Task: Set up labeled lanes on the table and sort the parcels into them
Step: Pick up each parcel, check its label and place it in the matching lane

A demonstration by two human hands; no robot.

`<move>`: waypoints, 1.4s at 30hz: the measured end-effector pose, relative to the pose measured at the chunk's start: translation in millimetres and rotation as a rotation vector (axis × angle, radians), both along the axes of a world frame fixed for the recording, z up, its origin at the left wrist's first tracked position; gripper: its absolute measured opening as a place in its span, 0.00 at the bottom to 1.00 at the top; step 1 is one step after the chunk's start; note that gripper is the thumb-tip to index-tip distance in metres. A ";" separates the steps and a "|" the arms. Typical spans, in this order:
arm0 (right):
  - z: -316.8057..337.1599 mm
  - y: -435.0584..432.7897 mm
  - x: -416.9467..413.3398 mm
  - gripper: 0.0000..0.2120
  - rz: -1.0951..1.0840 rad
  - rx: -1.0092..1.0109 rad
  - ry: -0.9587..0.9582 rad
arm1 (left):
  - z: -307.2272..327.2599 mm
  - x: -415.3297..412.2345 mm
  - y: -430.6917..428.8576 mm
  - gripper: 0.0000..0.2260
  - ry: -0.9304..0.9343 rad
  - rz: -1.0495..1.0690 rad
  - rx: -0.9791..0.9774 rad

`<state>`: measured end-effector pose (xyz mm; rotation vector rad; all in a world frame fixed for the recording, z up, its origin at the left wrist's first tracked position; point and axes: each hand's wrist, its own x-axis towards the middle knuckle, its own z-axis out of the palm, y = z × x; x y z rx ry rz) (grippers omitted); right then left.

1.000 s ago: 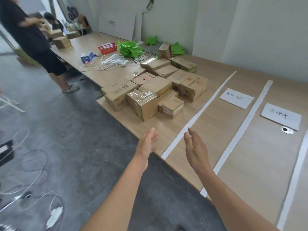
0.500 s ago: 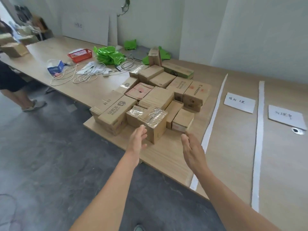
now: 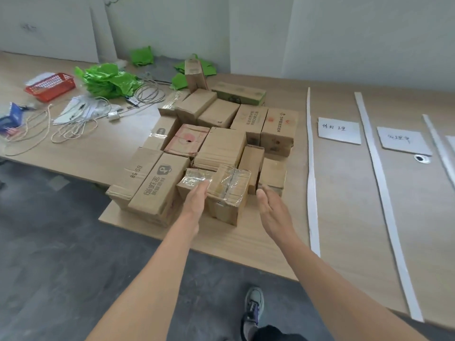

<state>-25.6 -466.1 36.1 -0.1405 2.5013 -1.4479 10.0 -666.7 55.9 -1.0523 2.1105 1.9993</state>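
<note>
Several cardboard parcels are packed together on the wooden table [image 3: 246, 239]. At the front of the pile stands a tape-wrapped parcel [image 3: 230, 190]. My left hand [image 3: 195, 200] is open, its fingers touching that parcel's left side. My right hand [image 3: 270, 210] is open too, a short gap off the parcel's right side, palm turned toward it. White strips [image 3: 312, 183] mark lanes to the right. A handwritten paper label [image 3: 339, 130] lies in the first lane and another label [image 3: 403, 141] in the second.
Left of the pile lie tangled cables [image 3: 73, 124], a red basket [image 3: 50, 86], green bags [image 3: 108, 80] and a blue pack [image 3: 11, 118]. The table's front edge [image 3: 152, 236] runs just below the parcels. My shoe [image 3: 253, 306] is on the grey floor.
Both hands have moved forward to the tape-wrapped parcel; the left now touches it. The view has shifted right and closer, and the person at the far left is out of sight.
</note>
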 end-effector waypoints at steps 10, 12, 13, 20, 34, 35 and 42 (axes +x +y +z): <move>-26.5 -38.7 -65.0 0.24 -0.096 -0.021 -0.140 | -12.3 -76.1 -28.8 0.14 -0.162 -0.151 -0.005; -28.2 -42.8 -71.0 0.26 -0.095 -0.013 -0.214 | -15.8 -88.0 -30.0 0.16 -0.186 -0.179 0.023; -29.0 -44.1 -73.8 0.28 -0.094 -0.013 -0.258 | -18.8 -93.3 -30.9 0.16 -0.200 -0.199 0.036; -47.3 -50.7 -86.2 0.65 -0.168 -0.123 -0.568 | -50.1 -116.7 -48.1 0.40 -0.280 -0.341 0.062; -23.0 -54.2 -15.8 0.34 -0.485 -0.438 -0.463 | -32.6 -68.0 -59.6 0.28 -0.222 -0.364 0.383; -21.2 -54.9 -10.3 0.35 -0.502 -0.450 -0.440 | -34.1 -63.1 -59.6 0.29 -0.211 -0.377 0.398; -7.6 -51.3 18.7 0.39 -0.581 -0.499 -0.323 | -32.5 -40.6 -53.4 0.35 -0.140 -0.411 0.482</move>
